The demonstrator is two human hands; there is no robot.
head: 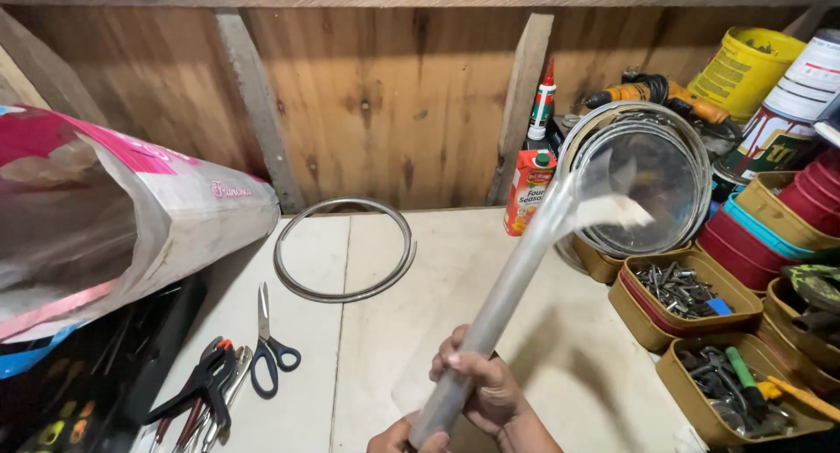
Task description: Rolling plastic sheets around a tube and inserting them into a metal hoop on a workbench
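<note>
Gripping the rolled clear plastic sheet (516, 269) near its lower end, we had the right hand (486, 392) curled around it, while the left hand (398, 437) showed only at the frame's near edge, fingers touching the roll's base, its closure unclear. The roll's long axis ran up and rightward from both hands toward the far round lids (643, 177). Scissors (269, 344) lay left on the surface (385, 330).

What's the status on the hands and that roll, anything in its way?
Right hand wrapped round clear plastic roll; left hand at its lower end. Roll angled up toward round lids. Metal ring, scissors lie apart on bench.
</note>
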